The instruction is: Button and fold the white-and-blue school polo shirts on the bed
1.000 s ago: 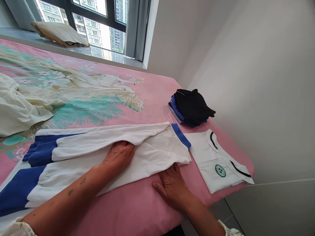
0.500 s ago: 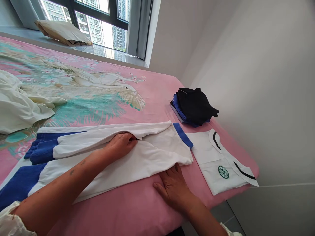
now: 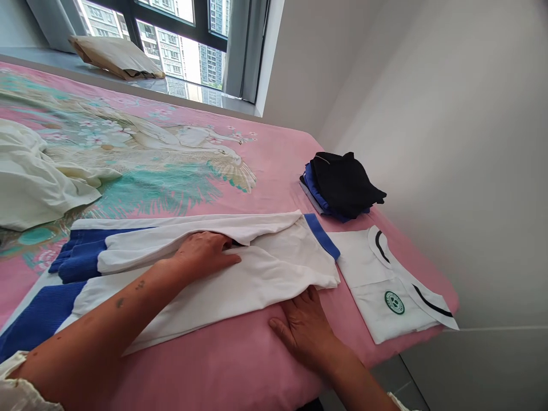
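A white garment with blue trim (image 3: 265, 268) lies stretched across the near part of the pink bed (image 3: 240, 365). My left hand (image 3: 201, 254) rests flat on its middle, fingers together, tips against a fold of the white cloth. Flat on the pink sheet lies my right hand (image 3: 303, 328), fingers spread, its fingertips at the garment's lower right hem. Neither hand grips anything that I can see.
A folded white shirt with a green badge (image 3: 391, 297) lies at the bed's right corner. Behind it sits a stack of folded black and blue clothes (image 3: 342, 185). A cream cloth (image 3: 34, 182) is bunched at the left. A pillow (image 3: 115, 56) rests on the window ledge. The wall stands close on the right.
My left hand has slid a little up and right on the white garment, toward the fold. The right hand has stayed in place. The view shifted slightly.
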### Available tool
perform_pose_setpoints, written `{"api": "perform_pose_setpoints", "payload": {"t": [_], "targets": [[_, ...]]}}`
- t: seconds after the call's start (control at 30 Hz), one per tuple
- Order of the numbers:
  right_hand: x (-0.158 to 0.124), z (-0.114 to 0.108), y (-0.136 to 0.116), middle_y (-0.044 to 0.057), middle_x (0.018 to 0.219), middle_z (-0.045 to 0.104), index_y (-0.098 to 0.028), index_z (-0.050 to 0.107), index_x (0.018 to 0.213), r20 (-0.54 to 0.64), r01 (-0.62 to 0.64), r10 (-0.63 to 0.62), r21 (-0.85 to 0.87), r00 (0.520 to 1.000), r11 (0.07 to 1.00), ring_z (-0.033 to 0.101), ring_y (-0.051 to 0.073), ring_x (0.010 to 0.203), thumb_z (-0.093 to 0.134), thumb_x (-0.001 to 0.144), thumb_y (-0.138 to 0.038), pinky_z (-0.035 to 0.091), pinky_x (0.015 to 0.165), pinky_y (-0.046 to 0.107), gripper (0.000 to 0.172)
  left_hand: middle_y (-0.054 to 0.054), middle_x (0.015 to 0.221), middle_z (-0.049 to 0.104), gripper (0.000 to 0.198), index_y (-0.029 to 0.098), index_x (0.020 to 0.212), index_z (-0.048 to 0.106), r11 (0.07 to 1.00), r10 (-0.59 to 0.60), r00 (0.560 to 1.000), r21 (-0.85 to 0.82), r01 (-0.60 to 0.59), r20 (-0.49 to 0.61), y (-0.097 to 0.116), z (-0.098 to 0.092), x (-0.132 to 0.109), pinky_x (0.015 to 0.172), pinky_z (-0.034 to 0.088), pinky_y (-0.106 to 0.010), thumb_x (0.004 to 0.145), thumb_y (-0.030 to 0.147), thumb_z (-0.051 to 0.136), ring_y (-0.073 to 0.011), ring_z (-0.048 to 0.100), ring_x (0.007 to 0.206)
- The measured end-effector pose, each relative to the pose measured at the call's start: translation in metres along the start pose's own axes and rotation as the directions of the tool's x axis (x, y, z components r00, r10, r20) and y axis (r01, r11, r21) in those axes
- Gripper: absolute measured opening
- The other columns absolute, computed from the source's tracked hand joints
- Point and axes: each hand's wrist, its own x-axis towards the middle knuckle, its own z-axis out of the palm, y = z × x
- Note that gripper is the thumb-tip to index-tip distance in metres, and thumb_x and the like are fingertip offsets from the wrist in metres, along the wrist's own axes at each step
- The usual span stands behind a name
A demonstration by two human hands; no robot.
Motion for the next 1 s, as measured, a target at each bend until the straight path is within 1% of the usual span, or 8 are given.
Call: {"api": "perform_pose_setpoints", "payload": {"t": [0.13,0.27,0.37,0.43,0.57,0.73,0.9,1.0], "targets": [[0.000,0.002,0.001,0.005,0.145,0.039,-0.023,0.036,0.142,0.008,-0.002,0.002,-0.008,1.000,1.000,0.027,0.029,0.134,0.044,0.089,-0.052,0.017,0.111,0.050,0.061,-0.004,0.083,0.069,0.035,0.024,0.078,0.068,0.999,-0.015,0.997,-0.035,0.018,0.071,-0.004,-0.009,-0.002,0.066,0.040,-0.030,0.068,0.055,0.053,-0.0230,0.061,0.077],[0.000,0.000,0.000,0.006,0.146,0.038,-0.023,0.036,0.142,0.017,-0.010,0.011,-0.005,1.000,1.000,0.027,0.030,0.134,0.045,0.089,-0.052,0.016,0.111,0.050,0.062,0.001,0.073,0.066,0.032,0.024,0.078,0.069,0.974,0.055,0.984,-0.226,-0.016,0.170,-0.006,-0.012,-0.004,0.057,0.036,-0.024,0.070,0.051,0.052,-0.0171,0.059,0.069],[0.001,-0.001,-0.001,0.005,0.145,0.038,-0.024,0.037,0.142,0.018,-0.010,0.010,-0.006,1.000,1.000,0.026,0.029,0.134,0.045,0.089,-0.051,0.015,0.111,0.049,0.060,0.003,0.073,0.068,0.036,0.025,0.080,0.071,0.951,0.085,0.973,-0.310,-0.016,0.213,-0.005,-0.010,-0.003,0.058,0.040,-0.024,0.074,0.053,0.048,-0.0177,0.061,0.070],[0.001,-0.002,-0.001,0.005,0.144,0.040,-0.024,0.038,0.141,0.015,-0.008,0.008,-0.007,1.000,1.000,0.028,0.029,0.133,0.045,0.089,-0.051,0.014,0.111,0.049,0.059,0.002,0.081,0.071,0.039,0.026,0.087,0.072,0.940,0.085,0.984,-0.339,-0.027,0.156,-0.004,-0.007,-0.002,0.066,0.045,-0.025,0.079,0.052,0.044,-0.0199,0.064,0.076],[-0.001,-0.001,-0.002,0.008,0.139,0.046,-0.019,0.040,0.139,0.016,-0.019,0.019,-0.013,1.000,1.000,0.036,0.029,0.127,0.044,0.089,-0.051,0.020,0.109,0.047,0.059,-0.004,0.102,0.072,0.043,0.024,0.101,0.071,0.959,0.026,0.997,-0.278,-0.044,-0.066,-0.001,0.002,0.001,0.087,0.046,-0.032,0.083,0.050,0.041,-0.0259,0.064,0.098],[0.003,-0.006,0.003,0.010,0.139,0.045,-0.019,0.040,0.140,0.004,-0.006,0.006,-0.030,1.000,1.000,0.038,0.029,0.126,0.045,0.088,-0.055,0.026,0.107,0.044,0.063,-0.002,0.102,0.073,0.040,0.027,0.101,0.071,0.954,0.121,0.992,-0.271,-0.125,-0.035,-0.001,0.007,0.003,0.088,0.047,-0.030,0.082,0.050,0.044,-0.0237,0.066,0.096],[0.012,-0.011,0.016,0.012,0.140,0.044,-0.016,0.040,0.139,-0.026,-0.054,0.052,-0.087,0.998,0.995,0.036,0.030,0.129,0.044,0.089,-0.051,0.027,0.106,0.047,0.061,-0.002,0.114,0.069,0.042,0.026,0.106,0.070,0.980,0.045,0.983,-0.183,-0.077,-0.177,-0.004,0.013,0.006,0.096,0.044,-0.034,0.082,0.051,0.045,-0.0263,0.062,0.106],[0.004,-0.006,0.026,0.014,0.143,0.040,-0.012,0.035,0.141,-0.067,-0.095,0.085,-0.164,0.994,0.982,0.032,0.031,0.132,0.043,0.090,-0.049,0.025,0.106,0.051,0.064,-0.003,0.117,0.068,0.043,0.028,0.112,0.067,0.987,0.054,0.984,-0.139,-0.078,-0.170,-0.010,0.017,0.005,0.096,0.044,-0.038,0.082,0.051,0.046,-0.0287,0.061,0.108]]}}
